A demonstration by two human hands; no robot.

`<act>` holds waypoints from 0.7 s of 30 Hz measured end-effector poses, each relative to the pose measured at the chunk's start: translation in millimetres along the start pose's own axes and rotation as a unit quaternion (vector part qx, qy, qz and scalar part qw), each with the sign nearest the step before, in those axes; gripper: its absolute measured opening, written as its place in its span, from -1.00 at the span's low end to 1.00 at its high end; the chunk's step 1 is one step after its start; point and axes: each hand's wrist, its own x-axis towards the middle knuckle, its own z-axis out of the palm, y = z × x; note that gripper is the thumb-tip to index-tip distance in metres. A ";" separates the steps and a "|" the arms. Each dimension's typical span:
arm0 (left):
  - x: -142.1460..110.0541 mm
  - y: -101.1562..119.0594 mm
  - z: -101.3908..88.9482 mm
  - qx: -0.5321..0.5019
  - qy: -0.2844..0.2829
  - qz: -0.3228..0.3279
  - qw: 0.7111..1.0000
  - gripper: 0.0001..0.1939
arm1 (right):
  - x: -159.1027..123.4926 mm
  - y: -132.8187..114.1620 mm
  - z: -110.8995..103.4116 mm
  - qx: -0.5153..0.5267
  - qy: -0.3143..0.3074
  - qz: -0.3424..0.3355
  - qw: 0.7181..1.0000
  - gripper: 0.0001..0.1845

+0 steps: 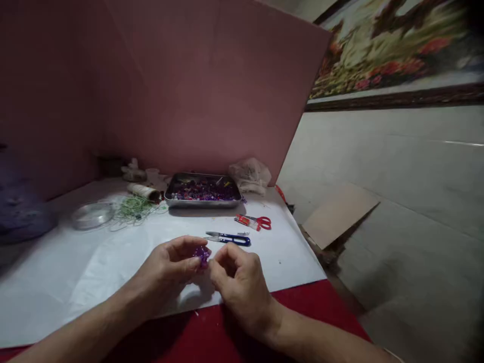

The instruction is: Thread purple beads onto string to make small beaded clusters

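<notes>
1. A person's two bare hands are raised over the near edge of a surface covered in a white sheet (124, 257), with red cloth (310, 290) showing along that edge
2. The left hand (170, 262) has its thumb and fingers clamped on a small purple bead cluster (202, 255), which sits between the two hands, about midway along the near edge
3. The right hand (242, 285) is just beside the cluster, thumb and forefinger pinched together; whether they grip a fine thread or a bead is too small to tell
4. Just beyond the hands lie dark-blue snips (233, 236), blades apart and pointing left; nearer the right edge are red-handled scissors (263, 222) touching a red-and-white item (247, 222)
5. Toward the far edge stands a metal tray (204, 204) of mostly purple beads (200, 190); a plastic bag (249, 174) is by the far right corner, and tangled green thread (134, 207) and a clear round dish (93, 216) lie toward the left
6. What could go wrong, as a judgement: a loosened left pinch could drop the cluster onto the red cloth, too hard a pull by the right fingers could distort it, and a forward slip could bring a knuckle onto the snips' bare blades
7. No brand, label or writing can be read; any print on the red-and-white item is too small
</notes>
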 end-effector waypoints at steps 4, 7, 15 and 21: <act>-2.0 -0.9 -2.7 -0.002 -0.005 -0.002 1.000 -0.71 | -0.9 -0.2 -0.6 0.006 0.002 -0.005 1.000 -0.82; -1.6 -1.0 -3.7 -0.006 -0.013 -0.001 1.000 -0.71 | -0.9 1.7 0.2 0.009 0.008 -0.007 1.000 -0.81; -1.8 0.5 -1.9 0.006 -0.010 -0.007 1.000 -0.71 | -0.2 2.9 1.6 -0.006 0.009 -0.008 1.000 -0.82; -1.4 -1.0 -2.9 0.017 -0.018 -0.002 1.000 -0.71 | 0.2 2.7 1.5 -0.002 0.007 -0.008 1.000 -0.82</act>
